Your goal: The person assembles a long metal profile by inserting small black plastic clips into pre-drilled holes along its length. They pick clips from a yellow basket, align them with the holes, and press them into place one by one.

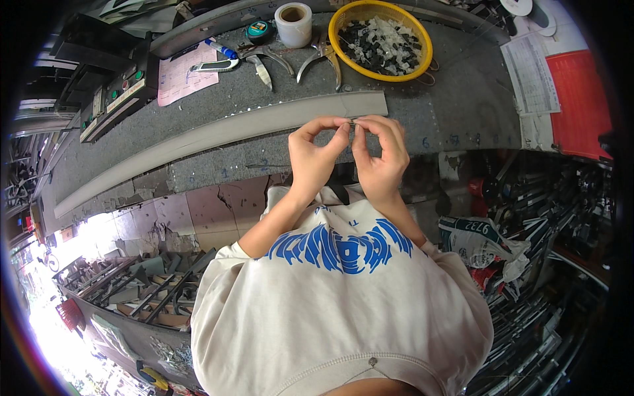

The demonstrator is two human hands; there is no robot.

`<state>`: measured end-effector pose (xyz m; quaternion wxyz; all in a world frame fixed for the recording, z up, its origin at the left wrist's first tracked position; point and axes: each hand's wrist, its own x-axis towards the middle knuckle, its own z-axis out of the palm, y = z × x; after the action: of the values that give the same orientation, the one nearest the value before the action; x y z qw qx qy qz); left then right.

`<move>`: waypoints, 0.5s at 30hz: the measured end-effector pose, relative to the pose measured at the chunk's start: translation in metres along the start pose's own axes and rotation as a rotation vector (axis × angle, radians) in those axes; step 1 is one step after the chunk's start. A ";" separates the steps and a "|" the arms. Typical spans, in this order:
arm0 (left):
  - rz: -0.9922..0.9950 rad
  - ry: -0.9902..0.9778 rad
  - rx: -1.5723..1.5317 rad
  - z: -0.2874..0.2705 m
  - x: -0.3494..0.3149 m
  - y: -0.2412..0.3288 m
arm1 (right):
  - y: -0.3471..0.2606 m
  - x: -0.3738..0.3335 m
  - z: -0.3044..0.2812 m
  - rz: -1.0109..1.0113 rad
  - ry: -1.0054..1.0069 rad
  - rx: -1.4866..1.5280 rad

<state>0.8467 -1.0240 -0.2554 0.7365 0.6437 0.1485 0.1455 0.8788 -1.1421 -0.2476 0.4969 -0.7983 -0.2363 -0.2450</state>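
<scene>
Just over the near edge of the grey work surface, my left hand and my right hand meet at the fingertips. Thumb and forefinger of each are pinched together. Between them is a tiny dark piece, mostly covered by the fingertips and too small to name. Directly beyond my hands lies a long grey strip, flat and running off to the left; its right end is behind my right hand. Neither hand appears to grip the strip.
A yellow basket of clear and black small pieces stands at the back. Left of it are pliers, a roll of film, a tape measure, a utility knife and pink paper. Offcuts fill a bin lower left.
</scene>
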 end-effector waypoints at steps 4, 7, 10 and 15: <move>-0.171 -0.082 -0.158 0.001 -0.002 -0.003 | -0.001 -0.006 0.005 0.216 0.029 0.285; -0.235 -0.129 -0.252 0.000 -0.002 -0.002 | 0.001 -0.006 0.008 0.247 0.034 0.372; -0.237 -0.144 -0.268 -0.001 -0.001 -0.001 | 0.002 -0.006 0.007 0.269 0.010 0.431; -0.235 -0.134 -0.301 -0.001 0.002 0.000 | 0.005 -0.007 0.006 0.291 -0.006 0.492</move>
<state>0.8477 -1.0223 -0.2559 0.8447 0.5126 0.1498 0.0359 0.8774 -1.1390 -0.2575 0.7051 -0.6797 -0.1730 -0.1041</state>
